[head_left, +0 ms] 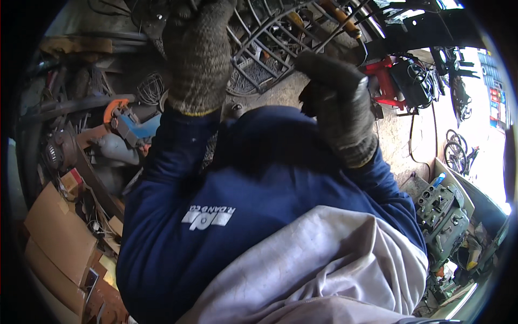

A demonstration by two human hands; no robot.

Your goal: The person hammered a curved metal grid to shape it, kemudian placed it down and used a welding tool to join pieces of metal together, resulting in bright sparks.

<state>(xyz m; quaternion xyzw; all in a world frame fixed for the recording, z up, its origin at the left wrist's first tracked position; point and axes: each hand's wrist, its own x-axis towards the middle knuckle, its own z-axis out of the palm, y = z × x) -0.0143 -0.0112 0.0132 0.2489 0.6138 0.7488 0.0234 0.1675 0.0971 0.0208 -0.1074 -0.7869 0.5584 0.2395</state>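
Note:
A grey knitted work glove covers my left hand (197,56), raised at the top of the head view. Its fingers curl at the left side of a metal bar grid (264,40), partly cut off by the picture's upper edge. My right hand (342,108), gloved alike, is lifted to the right of the grid. Its fingers are closed around a dark, blunt piece (329,69) with a shiny edge, whose kind I cannot make out. That piece points left toward the grid's lower corner, and whether they touch is unclear.
An orange-and-blue tool (127,121) and cardboard (59,232) lie among clutter at left. A red stand (384,81) with a black machine stands at right, its cable hanging. Below is a green machine (442,210). An orange handle (341,19) lies beyond the grid.

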